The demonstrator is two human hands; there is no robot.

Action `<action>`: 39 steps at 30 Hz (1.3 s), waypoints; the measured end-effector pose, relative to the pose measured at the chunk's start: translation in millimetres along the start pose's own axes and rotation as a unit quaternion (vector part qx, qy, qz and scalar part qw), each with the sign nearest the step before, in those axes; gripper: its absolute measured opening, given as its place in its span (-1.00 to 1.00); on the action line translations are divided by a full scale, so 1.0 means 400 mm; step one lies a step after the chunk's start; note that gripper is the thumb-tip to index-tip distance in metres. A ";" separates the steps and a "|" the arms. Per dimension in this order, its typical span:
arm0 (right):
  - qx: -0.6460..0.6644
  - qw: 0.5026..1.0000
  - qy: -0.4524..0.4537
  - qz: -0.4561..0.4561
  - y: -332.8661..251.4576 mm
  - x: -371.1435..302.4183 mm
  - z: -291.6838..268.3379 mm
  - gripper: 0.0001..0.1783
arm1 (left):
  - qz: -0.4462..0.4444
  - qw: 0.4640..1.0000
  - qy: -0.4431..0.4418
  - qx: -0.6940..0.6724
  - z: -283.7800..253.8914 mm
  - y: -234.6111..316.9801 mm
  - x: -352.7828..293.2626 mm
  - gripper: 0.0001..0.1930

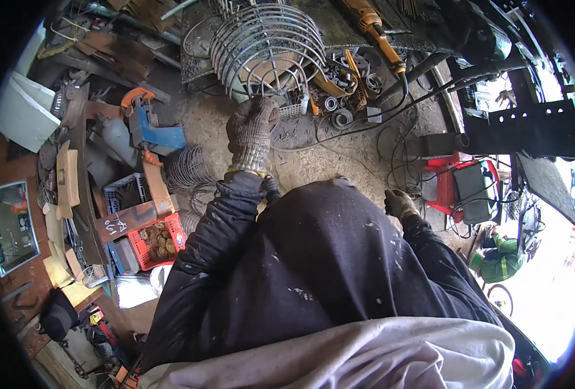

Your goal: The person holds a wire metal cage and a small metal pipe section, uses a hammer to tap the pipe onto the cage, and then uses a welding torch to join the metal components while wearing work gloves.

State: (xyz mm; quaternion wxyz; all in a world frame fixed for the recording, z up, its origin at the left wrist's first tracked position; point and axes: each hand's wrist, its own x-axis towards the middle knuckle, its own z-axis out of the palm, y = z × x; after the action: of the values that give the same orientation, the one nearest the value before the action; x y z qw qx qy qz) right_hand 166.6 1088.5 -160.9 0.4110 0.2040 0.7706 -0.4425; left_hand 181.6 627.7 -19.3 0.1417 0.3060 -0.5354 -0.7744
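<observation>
Head view | left hand (251, 133) gloved, closed on wire guard (268, 48) rim | right hand (399, 203) curled — grip unclear

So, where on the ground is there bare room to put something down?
One bare patch lies on the concrete floor, bordered by the left hand, the black cable and the red machine. It is crowded above, around the wire cage and metal rings, and left by the red crate.

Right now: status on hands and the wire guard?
Left hand gloved, gripping wire fan guard at its lower edge. Right hand gloved, free. Cables alongside.
</observation>
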 end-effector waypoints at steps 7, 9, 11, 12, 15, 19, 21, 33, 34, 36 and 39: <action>0.008 0.999 -0.001 0.044 0.040 -0.006 -0.031 -0.72 | 0.014 0.997 0.075 0.032 0.067 0.044 -0.038 -0.90; -0.001 0.999 -0.024 0.044 0.037 -0.001 -0.032 -0.71 | 0.010 0.997 0.071 0.012 0.052 0.028 -0.024 -0.90; -0.021 0.999 -0.027 0.025 0.028 0.020 -0.025 -0.70 | 0.006 0.998 0.067 -0.006 0.022 -0.010 0.006 -0.90; -0.040 0.999 -0.032 0.004 0.006 0.020 -0.010 -0.70 | 0.031 0.999 0.041 -0.002 0.000 -0.028 0.021 -0.89; -0.045 0.998 -0.032 -0.004 -0.020 0.030 0.005 -0.69 | 0.033 0.999 0.003 -0.043 -0.016 -0.049 0.032 -0.86; -0.122 0.990 -0.020 -0.064 -0.073 0.038 0.031 -0.58 | 0.046 0.998 0.045 0.000 0.041 0.028 -0.060 -0.86; -0.114 0.986 -0.030 -0.121 -0.185 -0.025 0.086 -0.58 | 0.048 0.998 0.040 -0.018 0.039 0.069 -0.132 -0.81; 0.079 0.862 -0.252 -0.433 -0.721 -0.415 0.170 -0.56 | 0.043 0.984 -0.119 0.129 0.077 0.226 -0.276 -0.77; 0.030 0.861 -0.236 -0.449 -0.732 -0.425 0.169 -0.57 | 0.043 0.983 -0.119 0.131 0.085 0.238 -0.282 -0.77; 0.038 0.865 -0.242 -0.439 -0.742 -0.437 0.181 -0.59 | 0.005 0.977 -0.138 0.160 0.097 0.261 -0.294 -0.79; 0.020 0.877 -0.234 -0.420 -0.742 -0.440 0.191 -0.64 | 0.045 0.979 -0.154 0.125 0.085 0.239 -0.293 -0.71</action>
State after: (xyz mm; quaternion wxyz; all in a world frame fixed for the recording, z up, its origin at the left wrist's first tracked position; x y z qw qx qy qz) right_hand 101.9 876.5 114.3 0.3511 -0.2398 0.6558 -0.6238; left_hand 240.6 680.2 114.4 0.0529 0.1744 -0.6561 -0.7323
